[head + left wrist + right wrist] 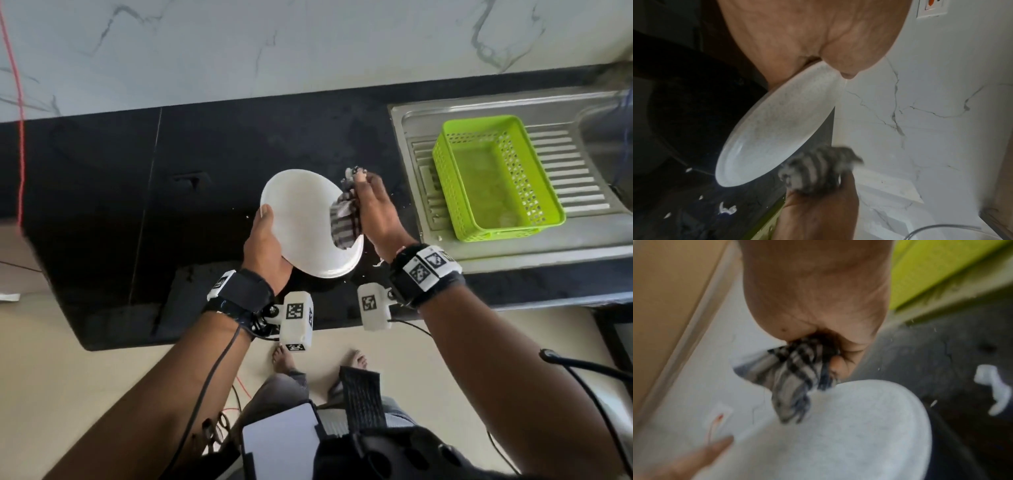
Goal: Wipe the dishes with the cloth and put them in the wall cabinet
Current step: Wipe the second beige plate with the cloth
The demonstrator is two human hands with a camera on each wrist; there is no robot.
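A white round plate point(301, 219) is held tilted above the black counter. My left hand point(265, 240) grips its left rim, thumb on the face and fingers hidden behind. My right hand point(371, 209) holds a bunched grey-and-black checked cloth point(344, 222) against the plate's right edge. In the left wrist view the plate point(777, 125) slants down from my palm, and the cloth point(818, 168) sits at its lower rim. The right wrist view shows the cloth point(793, 378) hanging from my curled fingers onto the plate point(849, 434); that picture is blurred.
A lime-green perforated basket point(493, 178) stands on the steel sink drainboard point(579, 192) to the right. The black counter point(102, 205) stretches left, backed by a white marble wall point(308, 44). Small white scraps point(726, 209) lie on the counter. A red cord point(20, 120) hangs at far left.
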